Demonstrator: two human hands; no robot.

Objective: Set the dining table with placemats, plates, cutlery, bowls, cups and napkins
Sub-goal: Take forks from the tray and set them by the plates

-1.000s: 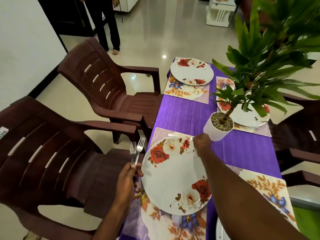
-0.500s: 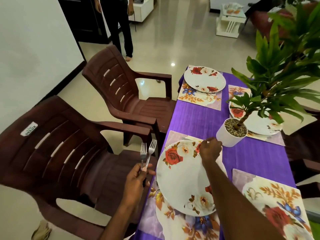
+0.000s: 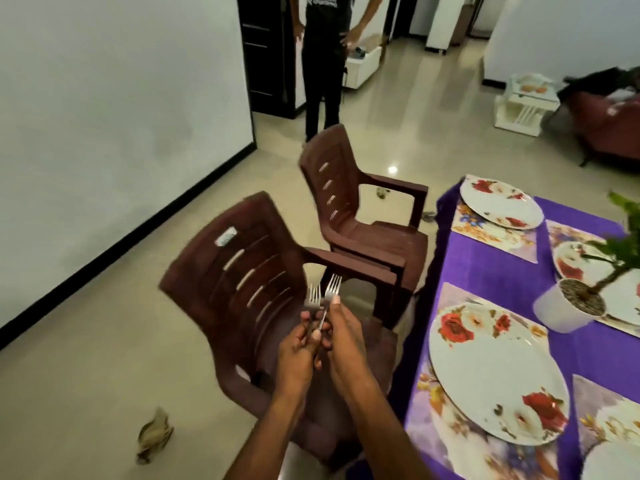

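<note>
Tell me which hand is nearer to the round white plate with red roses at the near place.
Right. The right hand pinches one of the forks off the table's edge, left of the plate. The left hand grips the forks' handles, farther from it.

Both forearms are bare down to the left hand point(image 3: 300, 355) and right hand point(image 3: 346, 336).

2 forks point(image 3: 323, 299) above the near chair point(image 3: 249, 306), left of the table point(image 3: 485, 271); plate point(image 3: 495, 372) on placemat point(image 3: 450, 420).
</note>
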